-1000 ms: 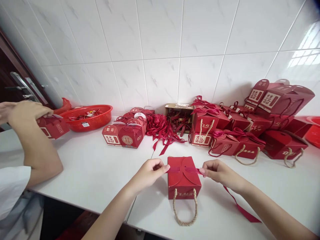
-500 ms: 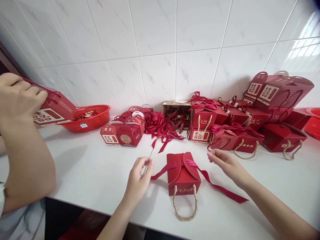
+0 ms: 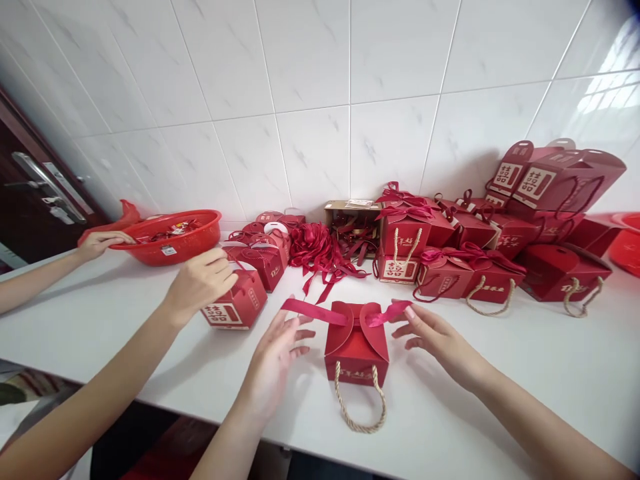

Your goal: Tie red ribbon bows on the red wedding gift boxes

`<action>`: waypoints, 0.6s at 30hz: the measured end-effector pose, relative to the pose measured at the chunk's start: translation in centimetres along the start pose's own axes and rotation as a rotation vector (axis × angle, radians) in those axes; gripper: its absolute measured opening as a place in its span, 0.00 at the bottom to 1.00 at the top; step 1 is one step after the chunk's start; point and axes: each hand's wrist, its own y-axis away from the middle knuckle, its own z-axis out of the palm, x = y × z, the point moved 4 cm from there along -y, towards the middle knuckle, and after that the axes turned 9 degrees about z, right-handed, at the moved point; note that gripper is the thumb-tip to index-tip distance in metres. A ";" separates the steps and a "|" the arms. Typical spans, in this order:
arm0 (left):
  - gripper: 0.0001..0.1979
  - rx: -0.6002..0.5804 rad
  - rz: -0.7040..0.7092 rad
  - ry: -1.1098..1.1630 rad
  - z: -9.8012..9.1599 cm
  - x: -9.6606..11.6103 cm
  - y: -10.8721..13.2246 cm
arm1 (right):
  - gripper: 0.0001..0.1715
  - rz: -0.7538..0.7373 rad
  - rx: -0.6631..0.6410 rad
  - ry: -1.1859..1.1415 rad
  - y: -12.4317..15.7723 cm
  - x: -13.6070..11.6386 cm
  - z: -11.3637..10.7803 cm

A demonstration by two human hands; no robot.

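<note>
Evidently working at the ribbon step, handling a red ribbon (image 3: 315,311) across the top of a small red box (image 3: 356,343). Finding the box standing upright on the white table (image 3: 450,413), between the 2 hands, with its curved top flaps (image 3: 379,335) folded inward and 1 rope handle (image 3: 360,427) looping towards the near edge. Pinching the ribbon's right length, as far as can be told, between thumb and finger of the right hand (image 3: 435,333). Holding the left hand (image 3: 276,357) beside the left length with fingers loosely spread; not managing to tell, through blur, whether gripping it or only touching it. Seeing both lengths running outward from the flaps, untied. Probably calling next for a sure pinch on both lengths, then for drawing the 2 together over the middle without letting the flaps spring up. Seeing, on the left, 1 co-worker's hand (image 3: 200,283) gripping another box (image 3: 240,300) at its top, and the other co-worker's hand (image 3: 103,244) touching the rim of a red basin (image 3: 197,245).
</note>
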 end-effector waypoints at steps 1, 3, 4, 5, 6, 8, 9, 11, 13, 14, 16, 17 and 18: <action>0.11 0.048 0.015 0.091 0.0 0.5 -0.2 | 0.25 -0.014 0.025 -0.116 -0.1 0.0 -0.3; 0.12 0.150 0.070 0.191 -0.1 1.6 -0.7 | 0.20 -0.053 0.063 -0.319 -0.2 -0.2 -0.8; 0.12 0.189 0.101 0.218 -0.2 2.1 -0.9 | 0.18 -0.079 0.086 -0.397 -0.2 -0.4 -1.1; 0.11 0.216 0.134 0.238 -0.2 2.7 -1.1 | 0.16 -0.109 0.113 -0.460 -0.2 -0.8 -1.4; 0.10 0.228 0.164 0.251 -0.1 3.3 -1.3 | 0.14 -0.143 0.144 -0.510 -0.1 -1.2 -1.7; 0.09 0.212 0.222 0.252 0.2 4.6 -1.6 | 0.10 -0.220 0.203 -0.557 0.1 -2.4 -2.3; 0.08 0.193 0.253 0.237 0.4 5.3 -1.8 | 0.09 -0.259 0.226 -0.549 0.2 -3.1 -2.4; 0.08 0.153 0.327 0.189 1.0 6.7 -2.0 | 0.08 -0.336 0.264 -0.482 0.5 -4.5 -2.5; 0.07 0.118 0.394 0.140 1.7 7.9 -2.0 | 0.10 -0.404 0.289 -0.388 0.8 -5.9 -2.3; 0.06 0.101 0.419 0.120 2.0 8.4 -2.1 | 0.10 -0.433 0.296 -0.344 0.9 -6.5 -2.0; 0.05 0.070 0.453 0.090 2.6 9.2 -2.2 | 0.08 -0.482 0.301 -0.254 1.2 -7.6 -1.4; 0.05 0.062 0.469 0.078 2.9 9.6 -2.2 | 0.08 -0.499 0.305 -0.206 1.4 -8.1 -1.0; 0.06 0.058 0.488 0.065 3.1 9.9 -2.3 | 0.09 -0.513 0.312 -0.160 1.6 -8.5 -0.7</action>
